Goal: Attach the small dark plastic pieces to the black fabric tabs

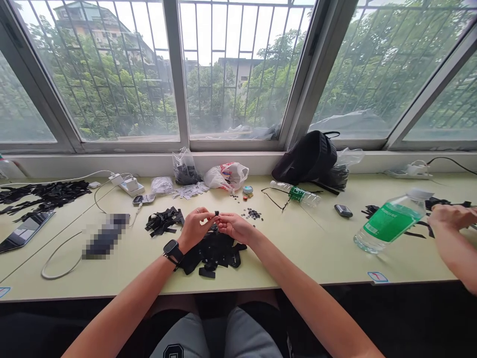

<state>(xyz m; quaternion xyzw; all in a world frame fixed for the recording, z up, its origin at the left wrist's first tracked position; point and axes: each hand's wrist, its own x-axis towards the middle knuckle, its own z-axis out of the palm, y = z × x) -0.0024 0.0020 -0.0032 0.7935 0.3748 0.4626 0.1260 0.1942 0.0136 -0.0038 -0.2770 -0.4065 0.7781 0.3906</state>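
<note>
A small black strip [216, 213] is being pinched above a black strip pile [214, 253] by the left hand [196, 226] and right hand [235, 227], fingertips nearly meeting; unfinished handling is being suggested by separate black strips [164, 220] and loose dark discs [254, 214].

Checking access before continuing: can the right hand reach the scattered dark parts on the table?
Probably yes: the scattered dark parts lie just beyond the right hand, with nothing visible between. It meets the left hand at a small black piece, so would likely need to come away first.
</note>
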